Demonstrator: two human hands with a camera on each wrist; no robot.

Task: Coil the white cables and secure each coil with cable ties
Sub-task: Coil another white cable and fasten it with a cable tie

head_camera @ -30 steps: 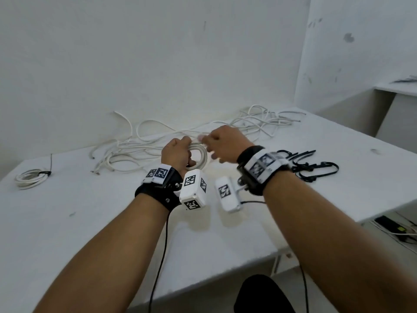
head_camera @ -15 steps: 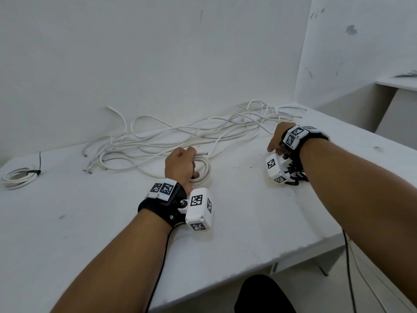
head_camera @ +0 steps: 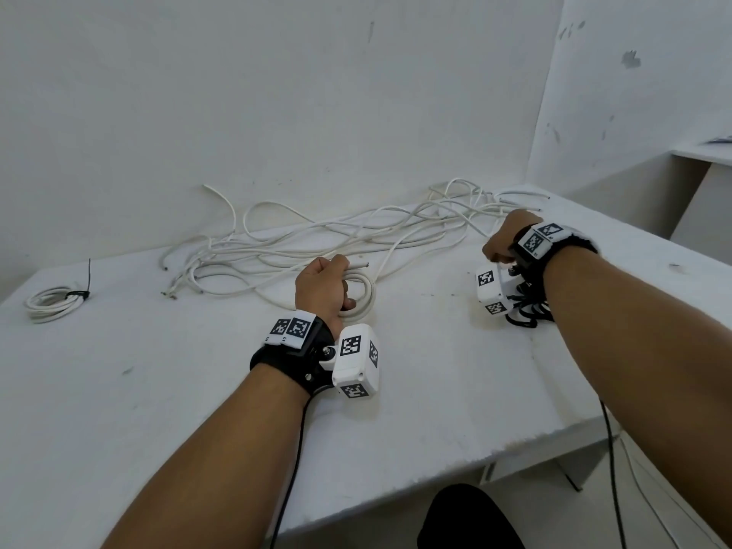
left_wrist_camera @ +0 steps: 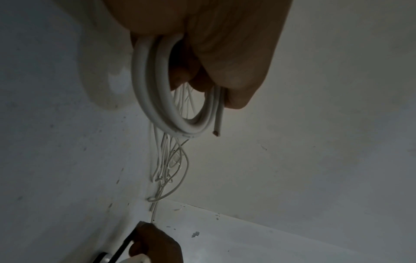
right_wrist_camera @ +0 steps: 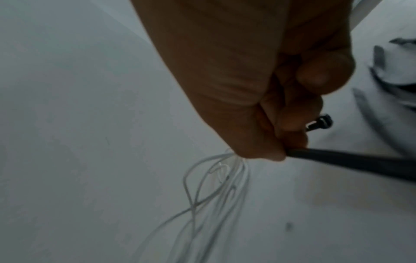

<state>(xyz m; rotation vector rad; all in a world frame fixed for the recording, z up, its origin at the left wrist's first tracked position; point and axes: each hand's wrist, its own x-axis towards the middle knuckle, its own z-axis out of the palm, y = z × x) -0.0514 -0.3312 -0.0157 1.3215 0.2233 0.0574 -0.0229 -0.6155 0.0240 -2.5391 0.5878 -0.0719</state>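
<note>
My left hand (head_camera: 323, 285) grips a small coil of white cable (head_camera: 362, 289) at mid table; in the left wrist view the coil (left_wrist_camera: 157, 92) hangs from my curled fingers with its cut end (left_wrist_camera: 217, 131) sticking out. Far to the right, my right hand (head_camera: 505, 241) pinches a black cable tie (right_wrist_camera: 351, 160) between thumb and fingers, above the pile of black cable ties (head_camera: 528, 309). Loose white cables (head_camera: 301, 247) sprawl along the wall behind both hands.
A finished white coil bound with a black tie (head_camera: 55, 303) lies at the far left of the white table (head_camera: 158, 390). The table's front edge runs diagonally at lower right, with a dark chair (head_camera: 467, 517) below it. Walls close the back and right.
My right hand left the coil and moved right to the pile of ties, where it now pinches one. My left hand kept hold of the coil in about the same place.
</note>
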